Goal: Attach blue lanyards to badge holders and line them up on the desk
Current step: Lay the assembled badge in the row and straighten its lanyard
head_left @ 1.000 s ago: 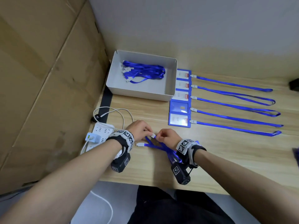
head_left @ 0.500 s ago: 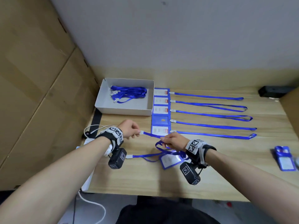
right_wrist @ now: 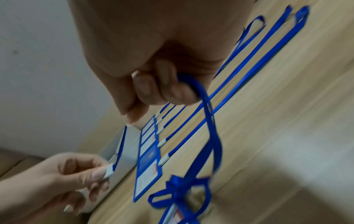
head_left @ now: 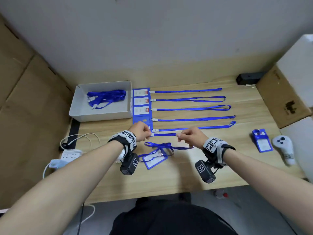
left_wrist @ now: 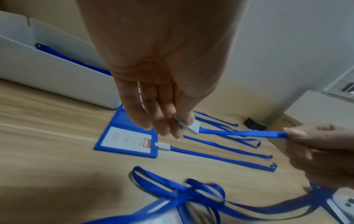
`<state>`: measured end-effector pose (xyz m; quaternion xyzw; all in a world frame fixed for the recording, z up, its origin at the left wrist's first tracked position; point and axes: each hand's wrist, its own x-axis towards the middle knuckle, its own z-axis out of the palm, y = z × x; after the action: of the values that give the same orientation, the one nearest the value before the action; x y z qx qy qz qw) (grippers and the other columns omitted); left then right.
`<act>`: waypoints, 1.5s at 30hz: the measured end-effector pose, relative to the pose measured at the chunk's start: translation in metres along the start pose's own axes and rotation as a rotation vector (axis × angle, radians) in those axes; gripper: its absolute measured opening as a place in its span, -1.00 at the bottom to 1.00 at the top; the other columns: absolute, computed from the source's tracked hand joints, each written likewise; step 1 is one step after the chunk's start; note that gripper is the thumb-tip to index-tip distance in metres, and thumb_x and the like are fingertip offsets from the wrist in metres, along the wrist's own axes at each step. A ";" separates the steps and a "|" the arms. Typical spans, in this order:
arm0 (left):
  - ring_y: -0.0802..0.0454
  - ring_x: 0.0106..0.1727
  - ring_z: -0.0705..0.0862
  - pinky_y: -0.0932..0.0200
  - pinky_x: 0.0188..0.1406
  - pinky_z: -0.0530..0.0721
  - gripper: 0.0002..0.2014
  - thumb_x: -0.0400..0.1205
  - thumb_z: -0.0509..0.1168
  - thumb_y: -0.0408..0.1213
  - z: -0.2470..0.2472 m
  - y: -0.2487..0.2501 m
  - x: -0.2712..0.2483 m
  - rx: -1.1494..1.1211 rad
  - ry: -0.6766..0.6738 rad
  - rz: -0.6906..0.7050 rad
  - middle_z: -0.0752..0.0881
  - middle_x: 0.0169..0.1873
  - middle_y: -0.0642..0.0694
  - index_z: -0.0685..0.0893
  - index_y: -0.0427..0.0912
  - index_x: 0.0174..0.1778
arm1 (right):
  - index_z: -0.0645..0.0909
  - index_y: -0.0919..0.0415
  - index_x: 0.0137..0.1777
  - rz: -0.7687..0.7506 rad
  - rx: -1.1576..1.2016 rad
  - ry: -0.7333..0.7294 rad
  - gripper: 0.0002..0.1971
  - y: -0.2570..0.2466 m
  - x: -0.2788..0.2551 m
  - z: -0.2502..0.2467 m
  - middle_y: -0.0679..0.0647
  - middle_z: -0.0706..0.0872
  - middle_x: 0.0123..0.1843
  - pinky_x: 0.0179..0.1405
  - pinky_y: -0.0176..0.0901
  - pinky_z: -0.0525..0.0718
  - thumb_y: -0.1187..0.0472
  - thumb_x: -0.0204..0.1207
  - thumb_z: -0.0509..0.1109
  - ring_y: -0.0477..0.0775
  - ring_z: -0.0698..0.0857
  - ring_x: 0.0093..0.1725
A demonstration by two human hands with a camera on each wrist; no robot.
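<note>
My left hand (head_left: pixel 149 133) pinches the white clip (left_wrist: pixel 188 125) of a blue lanyard (head_left: pixel 164 134). My right hand (head_left: pixel 179 135) pinches the strap a short way along, so that stretch runs taut between the hands above the desk. The rest of the strap (right_wrist: pixel 210 121) hangs from my right fingers down to a tangled loop (head_left: pixel 160 145). The loop lies over a loose badge holder (head_left: pixel 155 159) near the front edge. Behind my hands, several finished badge holders (head_left: pixel 141 101) lie in a column, their lanyards (head_left: pixel 188 100) stretched to the right.
A white box (head_left: pixel 101 115) at back left holds spare lanyards (head_left: pixel 105 97). A power strip (head_left: pixel 70 156) with cables lies at the left edge. At right are stacked blue badge holders (head_left: pixel 261 141), a white controller (head_left: pixel 282 146), a cardboard box (head_left: pixel 284 99) and a black device (head_left: pixel 249 78).
My hands have moved apart, drawing the strap out straight from the clip. The slack has dropped onto the loose badge holder. The head view has pulled back and shows more of the desk's right side.
</note>
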<state>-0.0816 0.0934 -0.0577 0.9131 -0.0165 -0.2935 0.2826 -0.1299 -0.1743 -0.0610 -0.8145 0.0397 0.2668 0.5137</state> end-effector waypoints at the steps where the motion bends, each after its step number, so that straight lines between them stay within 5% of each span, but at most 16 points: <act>1: 0.08 -0.36 0.68 0.23 -0.40 0.57 -0.82 0.59 0.35 -0.25 0.005 0.004 0.002 0.008 0.008 -0.008 0.84 -0.29 -0.07 0.80 -0.20 -0.26 | 0.73 0.19 -0.36 0.026 -0.001 0.044 -0.65 0.005 -0.003 -0.010 -0.15 0.47 -0.59 -0.50 -0.33 0.38 -0.01 0.57 0.47 -0.05 0.39 -0.46; 3: 0.12 -0.36 0.68 0.23 -0.36 0.57 -0.81 0.61 0.34 -0.24 0.017 0.013 0.005 0.014 0.011 -0.009 0.84 -0.30 -0.03 0.81 -0.18 -0.25 | 0.69 0.17 -0.41 0.031 -0.021 0.133 -0.63 0.021 -0.007 -0.033 -0.20 0.46 -0.61 -0.46 -0.39 0.36 -0.04 0.55 0.48 -0.07 0.39 -0.44; 6: 0.14 -0.35 0.70 0.21 -0.26 0.63 -0.80 0.65 0.33 -0.23 0.039 0.022 0.010 -0.003 -0.013 -0.014 0.82 -0.31 -0.01 0.80 -0.17 -0.23 | 0.72 0.15 -0.46 0.058 -0.072 0.216 -0.59 0.054 -0.011 -0.063 0.03 0.50 -0.49 -0.26 -0.14 0.42 -0.12 0.49 0.49 0.03 0.42 -0.39; 9: 0.12 -0.32 0.71 0.20 -0.18 0.67 -0.81 0.63 0.34 -0.24 0.062 0.027 0.014 -0.008 -0.002 -0.031 0.79 -0.37 0.05 0.78 -0.12 -0.28 | 0.74 0.14 -0.46 0.118 -0.204 0.326 -0.59 0.085 -0.017 -0.083 0.02 0.48 -0.57 -0.33 -0.08 0.44 -0.13 0.48 0.48 0.03 0.44 -0.50; 12: 0.07 -0.29 0.73 0.20 -0.28 0.64 -0.83 0.63 0.34 -0.23 0.083 0.034 0.017 -0.026 -0.015 -0.033 0.78 -0.36 0.05 0.75 -0.09 -0.28 | 0.73 0.03 -0.42 0.189 -0.389 0.412 -0.61 0.110 -0.023 -0.097 0.01 0.70 -0.43 -0.24 0.04 0.65 -0.21 0.48 0.40 0.08 0.68 -0.33; 15: 0.01 -0.31 0.74 0.12 -0.27 0.74 -0.88 0.62 0.38 -0.20 0.102 0.041 0.021 -0.108 -0.039 -0.020 0.80 -0.32 -0.01 0.72 -0.04 -0.24 | 0.78 -0.03 -0.23 0.218 -0.432 0.382 -0.75 0.125 -0.022 -0.102 0.01 0.77 -0.20 -0.07 0.06 0.70 -0.14 0.53 0.40 0.15 0.73 -0.04; 17: 0.09 -0.31 0.74 0.21 -0.37 0.68 -0.97 0.58 0.43 -0.18 0.113 0.046 0.024 -0.105 -0.080 -0.008 0.79 -0.29 0.04 0.72 0.01 -0.17 | 0.80 0.02 0.09 0.221 -0.550 0.316 -0.75 0.131 -0.020 -0.098 0.10 0.73 0.07 0.17 0.07 0.62 -0.04 0.53 0.42 0.22 0.61 0.21; 20: 0.10 -0.09 0.73 0.14 -0.10 0.71 -0.87 0.47 0.47 -0.17 0.119 0.046 0.029 0.100 -0.138 0.028 0.77 -0.11 0.09 0.71 0.12 -0.12 | 0.72 0.04 0.30 0.153 -0.649 0.253 -0.63 0.135 -0.012 -0.078 0.15 0.62 0.31 0.37 0.05 0.49 0.05 0.50 0.46 0.26 0.44 0.35; 23: 0.02 -0.02 0.68 0.11 -0.12 0.62 -0.75 0.37 0.54 -0.06 0.119 0.035 0.029 0.289 -0.129 0.042 0.62 -0.05 0.12 0.70 0.10 -0.07 | 0.75 0.05 0.23 0.004 -0.613 0.208 -0.67 0.123 0.000 -0.048 0.11 0.63 0.25 0.33 -0.05 0.45 0.12 0.46 0.49 0.22 0.47 0.31; 29: 0.01 0.06 0.58 0.11 -0.18 0.49 -0.48 0.32 0.56 0.00 0.121 0.000 0.019 0.478 -0.154 0.118 0.47 0.11 0.08 0.58 0.09 0.16 | 0.74 0.03 0.21 -0.155 -0.617 0.054 -0.65 0.096 0.030 0.010 0.04 0.62 0.23 0.24 0.07 0.56 0.16 0.41 0.51 0.16 0.50 0.26; 36: -0.07 0.01 0.66 0.14 -0.25 0.44 -0.93 0.50 0.39 -0.14 0.117 -0.028 0.016 0.411 -0.077 0.155 0.62 -0.03 0.07 0.61 0.06 -0.20 | 0.79 -0.02 -0.03 -0.119 -0.712 -0.026 -0.83 0.090 0.060 0.043 -0.01 0.57 0.08 0.09 0.01 0.61 -0.01 0.42 0.56 0.10 0.46 0.17; 40: -0.08 -0.06 0.67 0.12 -0.18 0.57 -0.94 0.51 0.34 -0.18 0.097 -0.052 0.011 0.243 -0.019 0.053 0.70 -0.15 0.06 0.57 0.06 -0.21 | 0.62 -0.03 -0.23 -0.078 -0.602 -0.024 -0.78 0.086 0.070 0.050 -0.07 0.60 -0.22 -0.15 -0.06 0.54 -0.11 0.50 0.49 0.14 0.51 -0.11; 45: -0.11 -0.07 0.72 0.11 -0.13 0.62 -0.85 0.49 0.44 -0.18 0.061 -0.110 -0.007 0.147 0.050 -0.097 0.71 -0.24 0.05 0.57 0.05 -0.26 | 0.57 -0.03 -0.13 0.001 -0.403 -0.058 -0.88 0.069 0.077 0.060 0.03 0.76 -0.20 -0.08 -0.01 0.65 0.05 0.54 0.48 0.12 0.71 -0.16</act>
<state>-0.1356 0.1563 -0.1529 0.9381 0.0134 -0.2818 0.2008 -0.1108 -0.1388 -0.1737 -0.8927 -0.0288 0.2928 0.3412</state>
